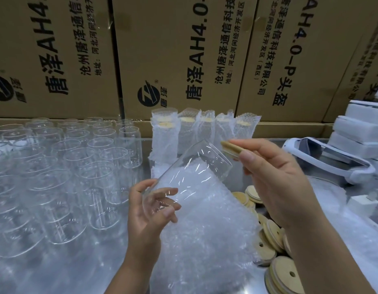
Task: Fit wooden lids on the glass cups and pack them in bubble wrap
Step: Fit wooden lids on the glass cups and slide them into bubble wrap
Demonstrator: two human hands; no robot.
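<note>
My left hand (153, 211) grips the base of a clear glass cup (196, 168), tilted with its mouth up and to the right. My right hand (275, 177) pinches a round wooden lid (231, 149) just beside the cup's rim. Below both lies a heap of bubble wrap bags (205, 240). Loose wooden lids (273, 236) with straw holes are piled at the lower right. Several wrapped, lidded cups (203, 132) stand in a row at the back.
Several bare glass cups (62, 166) crowd the left of the metal table (46, 272). Printed cardboard boxes (179, 56) wall off the back. White boxes (362, 132) and a white headset (332, 160) lie at the right.
</note>
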